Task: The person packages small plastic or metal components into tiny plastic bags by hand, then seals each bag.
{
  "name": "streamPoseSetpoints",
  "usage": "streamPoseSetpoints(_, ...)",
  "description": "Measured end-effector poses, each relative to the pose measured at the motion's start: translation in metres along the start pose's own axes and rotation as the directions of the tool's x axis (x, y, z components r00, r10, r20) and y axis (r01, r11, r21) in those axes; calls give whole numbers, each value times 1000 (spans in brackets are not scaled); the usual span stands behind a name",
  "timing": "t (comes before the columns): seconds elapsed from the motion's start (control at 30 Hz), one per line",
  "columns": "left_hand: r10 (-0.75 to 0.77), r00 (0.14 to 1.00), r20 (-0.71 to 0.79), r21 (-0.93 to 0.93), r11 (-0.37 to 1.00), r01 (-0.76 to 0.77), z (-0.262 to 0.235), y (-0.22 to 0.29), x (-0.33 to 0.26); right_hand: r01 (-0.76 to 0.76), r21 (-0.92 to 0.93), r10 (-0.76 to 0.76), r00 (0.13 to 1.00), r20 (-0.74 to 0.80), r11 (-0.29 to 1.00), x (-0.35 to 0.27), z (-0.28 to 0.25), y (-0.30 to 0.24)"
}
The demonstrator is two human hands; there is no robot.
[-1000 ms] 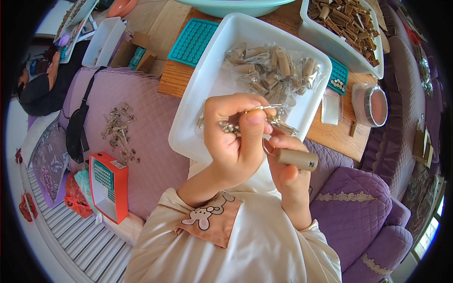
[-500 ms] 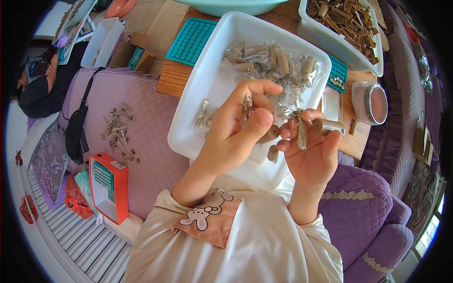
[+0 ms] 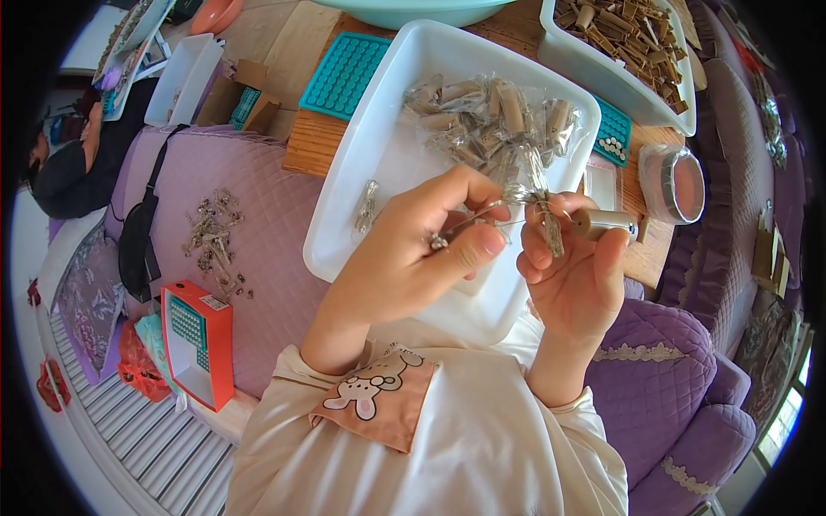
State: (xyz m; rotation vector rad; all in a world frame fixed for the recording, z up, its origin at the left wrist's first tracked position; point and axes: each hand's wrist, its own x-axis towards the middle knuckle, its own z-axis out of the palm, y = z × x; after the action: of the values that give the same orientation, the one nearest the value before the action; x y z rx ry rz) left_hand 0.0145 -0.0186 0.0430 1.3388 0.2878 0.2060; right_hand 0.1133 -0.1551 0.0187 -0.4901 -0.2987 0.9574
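over the white tub, i have a beaded wire in my left hand; my right hand grips a tan cylinder and a wire bundle.

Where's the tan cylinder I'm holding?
In the head view, the tan cylinder is right of centre, in your right hand, just right of the wire bundle.

The person wears a loose cream top with a soft, satiny sheen and creases, filling the lower middle of the frame. A brown-orange patch left of centre bears a white cartoon rabbit with pink inner ears. Thin brown piping trims the left sleeve. Both the left hand and right hand are bare.
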Motion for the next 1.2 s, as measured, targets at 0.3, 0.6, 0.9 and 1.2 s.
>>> streamPoseSetpoints(0.3,-16,996,92,-403,914,52,0,-4,5,18,-92,-8,994,106,996,0,-7,-3)
streamPoseSetpoints(0.6,-84,996,-10,-308,948,77,0,7,9,112,-573,-98,994,57,812,1,7,-20)
streamPoseSetpoints(0.9,33,993,-111,-76,996,-41,2,3,15,108,-826,-133,990,41,553,3,19,-34)
streamPoseSetpoints(1.2,63,990,-125,-566,815,-123,-20,-20,15,-165,-858,118,985,-123,487,5,2,-41)
